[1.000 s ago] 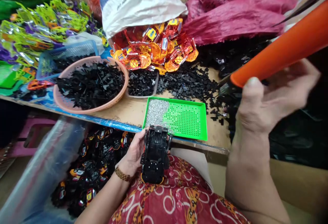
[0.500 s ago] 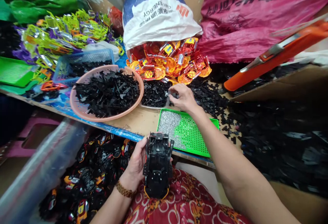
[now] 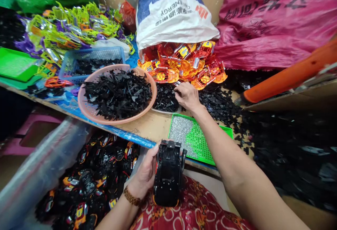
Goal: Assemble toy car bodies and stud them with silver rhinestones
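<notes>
upside-down "energy" on the white sack (image 3: 173, 16), beside illegible dark characters on the pink sack (image 3: 276, 23)

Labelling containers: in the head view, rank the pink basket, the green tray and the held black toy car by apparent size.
1. pink basket
2. green tray, partly hidden
3. black toy car, looks smallest despite being nearest the camera

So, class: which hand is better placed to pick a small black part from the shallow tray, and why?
Right. The right hand lies on the small black parts in the shallow tray, fingers bent over them. The left hand is occupied, gripping the black toy car well short of that tray.
</notes>
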`<state>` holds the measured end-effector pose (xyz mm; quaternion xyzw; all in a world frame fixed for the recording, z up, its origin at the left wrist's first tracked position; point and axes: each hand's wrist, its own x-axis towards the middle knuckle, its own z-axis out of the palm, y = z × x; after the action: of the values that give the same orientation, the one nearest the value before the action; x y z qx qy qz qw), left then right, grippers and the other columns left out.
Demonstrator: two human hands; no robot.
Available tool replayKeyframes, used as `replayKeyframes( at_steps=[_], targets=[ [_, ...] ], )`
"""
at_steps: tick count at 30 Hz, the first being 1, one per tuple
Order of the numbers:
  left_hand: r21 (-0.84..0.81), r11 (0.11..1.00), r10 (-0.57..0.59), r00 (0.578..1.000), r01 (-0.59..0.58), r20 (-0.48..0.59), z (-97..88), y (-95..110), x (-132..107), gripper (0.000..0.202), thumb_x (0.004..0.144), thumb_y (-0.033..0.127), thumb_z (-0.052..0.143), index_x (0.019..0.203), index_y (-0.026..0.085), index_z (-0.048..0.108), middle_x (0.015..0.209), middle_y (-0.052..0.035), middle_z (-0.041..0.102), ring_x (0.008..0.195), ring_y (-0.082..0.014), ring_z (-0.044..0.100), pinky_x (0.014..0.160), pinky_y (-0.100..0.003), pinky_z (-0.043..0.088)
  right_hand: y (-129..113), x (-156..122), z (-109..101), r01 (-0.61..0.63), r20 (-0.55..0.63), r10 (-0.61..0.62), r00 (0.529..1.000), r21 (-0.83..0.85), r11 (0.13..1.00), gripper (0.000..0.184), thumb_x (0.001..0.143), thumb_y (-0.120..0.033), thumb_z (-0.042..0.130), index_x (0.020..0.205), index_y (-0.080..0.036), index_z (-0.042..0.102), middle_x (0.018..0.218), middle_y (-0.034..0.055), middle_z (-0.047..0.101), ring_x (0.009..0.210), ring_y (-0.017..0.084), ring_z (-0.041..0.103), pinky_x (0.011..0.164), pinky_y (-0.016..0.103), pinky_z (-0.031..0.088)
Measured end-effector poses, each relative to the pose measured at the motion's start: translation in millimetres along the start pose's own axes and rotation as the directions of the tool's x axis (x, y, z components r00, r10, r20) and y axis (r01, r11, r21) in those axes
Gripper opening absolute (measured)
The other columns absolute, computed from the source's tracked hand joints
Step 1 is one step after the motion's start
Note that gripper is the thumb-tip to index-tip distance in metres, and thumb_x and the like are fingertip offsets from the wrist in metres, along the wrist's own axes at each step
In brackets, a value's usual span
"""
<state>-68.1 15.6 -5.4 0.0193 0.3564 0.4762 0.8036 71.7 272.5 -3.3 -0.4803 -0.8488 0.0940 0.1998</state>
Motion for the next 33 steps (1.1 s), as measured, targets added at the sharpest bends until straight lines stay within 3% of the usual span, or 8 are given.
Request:
replayKeyframes(
  at_steps=[4, 7, 9, 12, 14, 20, 25, 33],
  targets=[
    [0.026, 0.999, -0.022, 1.0, 0.022, 0.004, 3.4, 0.5, -0.6, 0.052, 0.075, 0.059, 0.08, 0.11, 0.021, 0.078, 0.09, -0.007, 0.082, 0.093, -0.0335, 0.077, 0.078, -0.04, 0.061, -15.9, -9.6, 1.0, -0.037, -0.176, 0.151, 0.973, 0.525, 0.851, 0.009, 0.08, -0.022, 0.063, 0.081, -0.019, 0.072, 0.085, 0.0088, 0.071, 0.09, 0.026, 0.063, 0.094, 0.051, 0.051],
    [0.022, 1.0, -0.02, 1.0, 0.021, -0.005, 6.2, -0.8, -1.7, 0.055, 0.071, 0.061, 0.082, 0.11, 0.022, 0.078, 0.092, -0.0069, 0.082, 0.092, -0.0334, 0.078, 0.076, -0.04, 0.062, -33.9, -26.1, 1.8, -0.061, -0.153, 0.219, 0.964, 0.671, 0.739, 0.018, 0.086, -0.033, 0.061, 0.088, -0.019, 0.072, 0.079, 0.0052, 0.071, 0.071, 0.019, 0.064, 0.074, 0.042, 0.06],
    [0.021, 1.0, -0.015, 1.0, 0.016, -0.011, 6.4, -2.0, -2.8, 0.055, 0.07, 0.061, 0.083, 0.108, 0.022, 0.077, 0.092, -0.0073, 0.082, 0.088, -0.0331, 0.078, 0.074, -0.04, 0.062, -45.2, -41.5, -1.4, -0.095, -0.065, 0.252, 0.966, 0.813, 0.574, 0.023, 0.085, -0.041, 0.065, 0.09, -0.02, 0.074, 0.076, 0.0025, 0.071, 0.064, 0.015, 0.064, 0.067, 0.037, 0.062],
    [0.05, 0.998, -0.027, 1.0, 0.027, -0.003, 5.6, -3.6, -4.3, 0.054, 0.072, 0.062, 0.081, 0.104, 0.019, 0.076, 0.089, -0.0092, 0.082, 0.076, -0.0321, 0.078, 0.065, -0.04, 0.061, -58.1, -66.2, -12.1, -0.163, 0.104, 0.279, 0.955, 0.967, 0.197, 0.027, 0.074, -0.044, 0.081, 0.088, -0.022, 0.076, 0.072, -0.0016, 0.07, 0.062, 0.011, 0.063, 0.069, 0.034, 0.063],
    [0.069, 0.997, -0.039, 0.999, 0.038, 0.009, 6.3, -4.5, -5.1, 0.054, 0.072, 0.062, 0.081, 0.103, 0.018, 0.075, 0.088, -0.0104, 0.082, 0.07, -0.0314, 0.077, 0.061, -0.039, 0.06, -63.3, -81.5, -21.3, -0.17, 0.139, 0.286, 0.948, 0.982, 0.085, 0.028, 0.069, -0.042, 0.086, 0.087, -0.022, 0.077, 0.072, -0.0024, 0.07, 0.062, 0.01, 0.062, 0.068, 0.031, 0.062],
    [0.118, 0.991, 0.058, 0.996, -0.065, 0.06, 16.5, -9.5, -4.1, 0.042, 0.076, 0.048, 0.083, 0.104, 0.021, 0.07, 0.085, -0.0046, 0.08, 0.067, -0.0248, 0.075, 0.063, -0.035, 0.06, -62.7, -122.4, -55.5, -0.165, 0.124, 0.183, 0.975, 0.959, 0.229, 0.016, 0.075, -0.029, 0.08, 0.082, -0.018, 0.072, 0.071, -0.0019, 0.068, 0.063, 0.008, 0.059, 0.061, 0.024, 0.052],
    [0.352, 0.928, 0.085, 0.99, -0.12, 0.113, 26.9, -17.8, 0.5, 0.033, 0.075, 0.042, 0.087, 0.081, 0.014, 0.07, 0.086, -0.0055, 0.076, 0.068, -0.0162, 0.07, 0.063, -0.025, 0.056, -47.7, -147.6, -78.6, -0.285, 0.347, -0.103, 0.932, 0.879, 0.383, 0.006, 0.075, -0.019, 0.07, 0.079, -0.015, 0.071, 0.066, -0.0024, 0.065, 0.06, 0.008, 0.056, 0.059, 0.024, 0.047],
    [0.469, 0.876, 0.099, 0.993, -0.114, 0.057, 38.3, -31.1, 6.3, 0.042, 0.068, 0.048, 0.091, 0.078, 0.016, 0.067, 0.066, 0.005, 0.06, 0.056, -0.0078, 0.052, 0.055, -0.019, 0.043, -37.6, -181.2, -63.0, -0.409, 0.453, -0.047, 0.89, 0.84, 0.357, 0.011, 0.074, -0.026, 0.07, 0.077, -0.016, 0.069, 0.069, -0.0009, 0.069, 0.062, 0.01, 0.059, 0.062, 0.025, 0.048]
  ],
)
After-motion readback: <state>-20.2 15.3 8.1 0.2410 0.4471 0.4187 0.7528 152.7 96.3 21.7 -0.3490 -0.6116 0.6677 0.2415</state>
